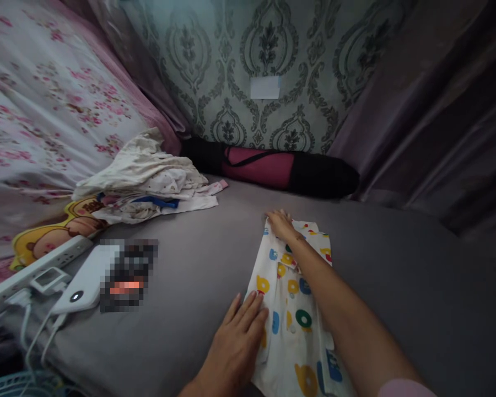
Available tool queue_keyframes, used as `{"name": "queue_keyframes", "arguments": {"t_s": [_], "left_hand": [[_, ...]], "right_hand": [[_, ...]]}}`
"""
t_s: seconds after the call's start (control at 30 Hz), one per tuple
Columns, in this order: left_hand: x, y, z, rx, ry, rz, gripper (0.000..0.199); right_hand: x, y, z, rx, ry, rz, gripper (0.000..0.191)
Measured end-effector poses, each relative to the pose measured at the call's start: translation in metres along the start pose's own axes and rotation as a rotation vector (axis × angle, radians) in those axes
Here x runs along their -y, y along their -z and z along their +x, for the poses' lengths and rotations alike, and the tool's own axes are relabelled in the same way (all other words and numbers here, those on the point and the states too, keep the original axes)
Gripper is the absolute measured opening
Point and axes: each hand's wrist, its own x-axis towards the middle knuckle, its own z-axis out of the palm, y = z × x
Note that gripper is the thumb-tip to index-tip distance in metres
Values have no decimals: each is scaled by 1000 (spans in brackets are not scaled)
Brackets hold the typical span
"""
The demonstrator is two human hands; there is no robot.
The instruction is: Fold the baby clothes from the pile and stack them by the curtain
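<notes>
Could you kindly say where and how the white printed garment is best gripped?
I'd probably pinch the white printed garment by its left edge beyond the left hand, coming from the left: the cloth lies fairly flat with that long edge exposed, while the right forearm crosses its right side.

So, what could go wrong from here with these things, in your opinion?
The patterned cloth might crease or shift if the left hand, resting on its left edge, drags it. The right hand, at the far end, could pull its layers out of line. A tug on the white cables could also drag the white device.
</notes>
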Motion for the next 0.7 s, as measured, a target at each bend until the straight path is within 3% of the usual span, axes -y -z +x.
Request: {"name": "queue_keyframes", "arguments": {"t_s": [0.23, 0.57, 0.7], "left_hand": [[-4, 8, 1, 56, -3, 22, 48], [-6, 8, -1, 115, 0, 52, 49], [-7, 13, -4, 158, -9, 35, 49]], "right_hand": [[0, -5, 5, -58, -10, -34, 28], [19, -13, -7, -220, -39, -174, 32], [25, -8, -11, -181, -12, -163, 34]]}}
